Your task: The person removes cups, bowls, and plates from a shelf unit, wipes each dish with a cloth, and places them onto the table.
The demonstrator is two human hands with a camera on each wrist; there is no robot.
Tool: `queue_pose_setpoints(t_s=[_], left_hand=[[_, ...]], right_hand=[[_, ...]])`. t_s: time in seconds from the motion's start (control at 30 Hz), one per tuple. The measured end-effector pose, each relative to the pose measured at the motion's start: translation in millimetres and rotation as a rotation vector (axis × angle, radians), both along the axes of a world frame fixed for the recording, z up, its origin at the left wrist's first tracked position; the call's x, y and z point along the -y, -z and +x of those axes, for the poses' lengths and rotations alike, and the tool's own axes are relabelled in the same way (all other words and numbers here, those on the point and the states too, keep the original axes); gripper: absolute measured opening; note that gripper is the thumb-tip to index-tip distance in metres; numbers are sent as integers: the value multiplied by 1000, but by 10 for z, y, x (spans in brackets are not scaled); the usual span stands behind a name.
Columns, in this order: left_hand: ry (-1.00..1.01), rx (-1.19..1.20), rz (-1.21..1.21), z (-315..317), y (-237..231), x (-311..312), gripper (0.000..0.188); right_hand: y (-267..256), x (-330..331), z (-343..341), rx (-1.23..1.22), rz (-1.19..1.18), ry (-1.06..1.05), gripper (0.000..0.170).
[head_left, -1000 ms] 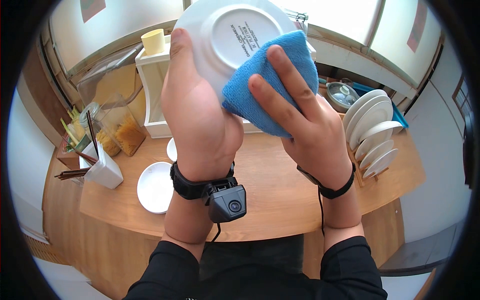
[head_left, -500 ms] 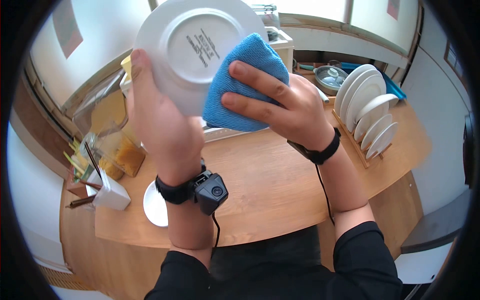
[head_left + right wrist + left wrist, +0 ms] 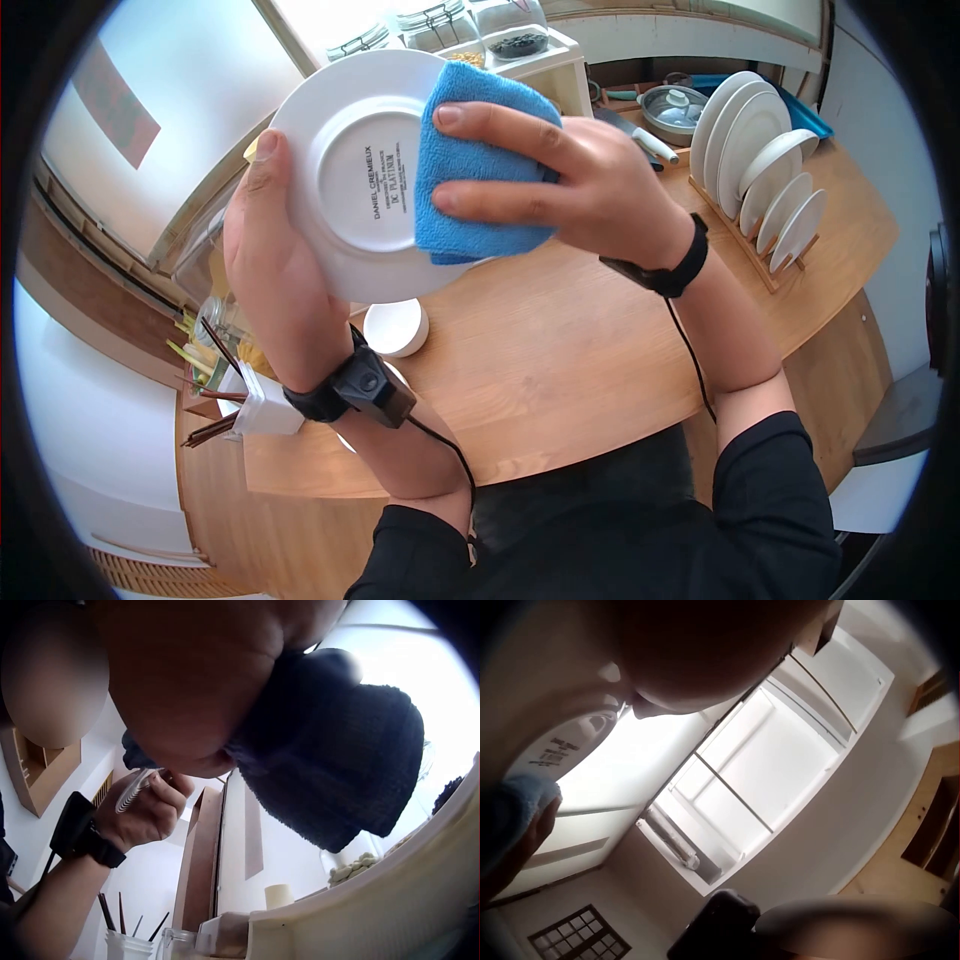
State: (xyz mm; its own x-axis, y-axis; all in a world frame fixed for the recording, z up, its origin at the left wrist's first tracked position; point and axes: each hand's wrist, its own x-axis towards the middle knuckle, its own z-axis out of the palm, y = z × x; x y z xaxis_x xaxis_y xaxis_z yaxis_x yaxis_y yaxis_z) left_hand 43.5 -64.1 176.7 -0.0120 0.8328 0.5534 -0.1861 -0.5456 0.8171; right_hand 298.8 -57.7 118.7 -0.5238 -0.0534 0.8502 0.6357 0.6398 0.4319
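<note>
My left hand grips a white plate by its left rim, with the thumb on the underside, where printed lettering shows. The plate is held up above the table, its underside facing the head camera. A folded blue cloth lies over the plate's right side. My right hand holds the cloth there, two fingers spread flat across its front; the thumb is hidden. In the right wrist view the cloth looks dark and hangs from the hand. The left wrist view shows the plate's printed base beside the cloth.
On the wooden table a small white bowl stands below the plate. A wooden rack of white dishes and a lidded pot are at right. A white chopstick holder stands left. Glass jars sit on a shelf behind.
The plate has come lower and turned, so its lettering now runs nearly upright. The cloth has moved with it, staying on the right side. The head view has swung left, bringing the bowl into sight.
</note>
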Motion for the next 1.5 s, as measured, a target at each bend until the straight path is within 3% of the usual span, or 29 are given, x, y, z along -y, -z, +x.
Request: queue_pose_setpoints(t_s=[0.23,0.33,0.43,0.53,0.63,0.67,0.77,0.93,1.0,1.07,1.1,1.17,1.2,1.23,1.33,1.37,1.43,1.47,1.5], left_hand=[[106,103,-75,-54,15,-85,48],[245,120,-83,-103,55,-170,48],[377,166,-159,-52,124,-271,48],[671,154,-194,32,174,-326,45],[748,250,-268,213,172,-266,43],[750,264,-264,274,184,-256,43],[820,317,-291,477,243,-244,43],[919,444,-354,737,327,-201,43],[923,480,-347,767,332,-92,43],[712,381,-155,788,348,17,47],[718,386,-157,792,329,19,47],[1009,518,-366,765,263,-1,60],[941,139,-266,737,202,50,74],[951,136,-264,740,198,44,74],[770,-180,-244,736,138,79,88],[774,-186,-245,719,172,29,88],[341,-438,-86,658,226,-103,94],[237,-398,-32,624,222,-114,82],[235,-407,-32,654,230,-105,82]], right_hand=[[149,-37,-186,-1,-42,-45,73],[127,-62,-185,71,63,-70,68],[165,66,-219,-2,228,-135,54],[250,149,-381,-206,325,-251,50],[148,359,-210,-152,279,-202,48],[104,257,-183,-140,346,-285,48],[95,429,-57,-231,206,-256,48],[-120,349,181,-303,179,-266,52],[-133,171,255,-359,179,-378,53],[-100,81,292,-466,107,-454,55],[-66,101,254,-585,14,-499,49],[-68,55,292,-680,-53,-480,43],[-76,-24,343,-631,31,-471,41],[-51,-14,381,-728,-63,-465,36],[-62,51,458,-762,-102,-345,32],[-66,62,485,-738,-96,-254,26],[-76,61,526,-690,-85,-78,14],[-71,63,531,-668,-81,7,10],[-60,66,523,-676,-80,5,10]])
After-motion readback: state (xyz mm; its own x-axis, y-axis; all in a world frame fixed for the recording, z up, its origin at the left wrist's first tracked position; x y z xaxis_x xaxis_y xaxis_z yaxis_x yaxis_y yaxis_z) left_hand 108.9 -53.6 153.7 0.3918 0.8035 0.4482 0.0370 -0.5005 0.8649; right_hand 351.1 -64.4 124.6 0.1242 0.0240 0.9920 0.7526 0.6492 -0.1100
